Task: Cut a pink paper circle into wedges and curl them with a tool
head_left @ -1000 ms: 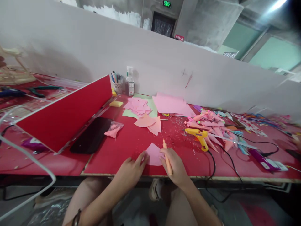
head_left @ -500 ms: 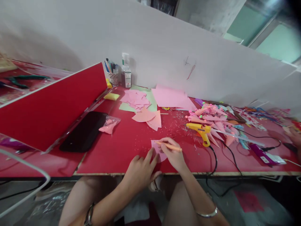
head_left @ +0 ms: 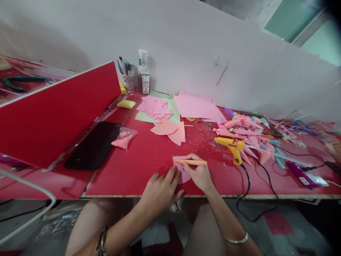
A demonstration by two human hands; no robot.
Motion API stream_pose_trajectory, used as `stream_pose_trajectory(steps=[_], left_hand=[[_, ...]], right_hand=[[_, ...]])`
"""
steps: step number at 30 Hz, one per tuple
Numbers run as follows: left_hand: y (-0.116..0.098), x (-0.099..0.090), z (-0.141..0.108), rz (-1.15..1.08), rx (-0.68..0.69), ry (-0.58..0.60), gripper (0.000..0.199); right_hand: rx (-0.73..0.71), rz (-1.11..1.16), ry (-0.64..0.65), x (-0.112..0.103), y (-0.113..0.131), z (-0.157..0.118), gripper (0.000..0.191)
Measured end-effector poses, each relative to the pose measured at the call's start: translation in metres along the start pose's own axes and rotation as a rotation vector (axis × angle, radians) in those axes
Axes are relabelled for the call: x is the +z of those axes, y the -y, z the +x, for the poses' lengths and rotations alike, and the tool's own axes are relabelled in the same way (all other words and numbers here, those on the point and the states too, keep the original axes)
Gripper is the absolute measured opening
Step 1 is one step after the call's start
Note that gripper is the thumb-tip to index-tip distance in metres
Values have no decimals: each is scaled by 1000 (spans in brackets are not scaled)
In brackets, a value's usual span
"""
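My right hand (head_left: 200,175) grips an orange pen (head_left: 195,163), its tip on the upper part of a small pink paper piece (head_left: 184,177) near the table's front edge. From the left, my left hand (head_left: 160,189) lies over the paper's side with its fingers stretched out, holding nothing. Part of the paper is hidden under both hands. Just beyond lie fan-shaped peach paper pieces (head_left: 165,127), overlapping one another. Farther back, a pile of cut pink paper (head_left: 154,107) rests on a green sheet (head_left: 175,113).
A yellow glue gun (head_left: 231,145) with a black cord lies at right, before a heap of pink paper cones (head_left: 247,128). At left are a black phone (head_left: 93,145), a bag of pink material (head_left: 124,138) and an upright red board (head_left: 66,113). A bottle (head_left: 145,80) stands by the wall.
The pen lies a little flatter across the paper, and my right hand has shifted slightly. My left hand stays on the paper. The whole view has moved a little.
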State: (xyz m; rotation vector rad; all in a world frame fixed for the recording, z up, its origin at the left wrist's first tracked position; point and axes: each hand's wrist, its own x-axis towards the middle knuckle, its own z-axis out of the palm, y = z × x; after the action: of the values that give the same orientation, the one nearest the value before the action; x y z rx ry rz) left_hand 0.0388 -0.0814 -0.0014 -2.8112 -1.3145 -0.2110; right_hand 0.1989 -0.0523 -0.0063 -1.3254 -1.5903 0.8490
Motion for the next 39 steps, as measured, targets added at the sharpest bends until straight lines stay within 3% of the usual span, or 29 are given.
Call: stream_pose_trajectory(steps=[9, 19, 23, 27, 33, 39], left_hand=[[-1, 5, -1, -11, -18, 9, 46], [-5, 3, -3, 27, -27, -59, 40], [-4, 5, -4, 52, 9, -77, 37], [-3, 7, -4, 63, 43, -102, 33], [-4, 7, -4, 41, 56, -135, 29], [-5, 6, -4, 31, 39, -111, 27]], right_hand=[[2, -29, -4, -2, 3, 0, 13], [31, -62, -216, -7, -5, 0, 10], [18, 61, -66, -8, -4, -3, 9], [-51, 3, 63, -7, 0, -4, 9], [-90, -29, 82, -7, 7, -3, 10], [-61, -90, 3, -13, 2, -5, 11]])
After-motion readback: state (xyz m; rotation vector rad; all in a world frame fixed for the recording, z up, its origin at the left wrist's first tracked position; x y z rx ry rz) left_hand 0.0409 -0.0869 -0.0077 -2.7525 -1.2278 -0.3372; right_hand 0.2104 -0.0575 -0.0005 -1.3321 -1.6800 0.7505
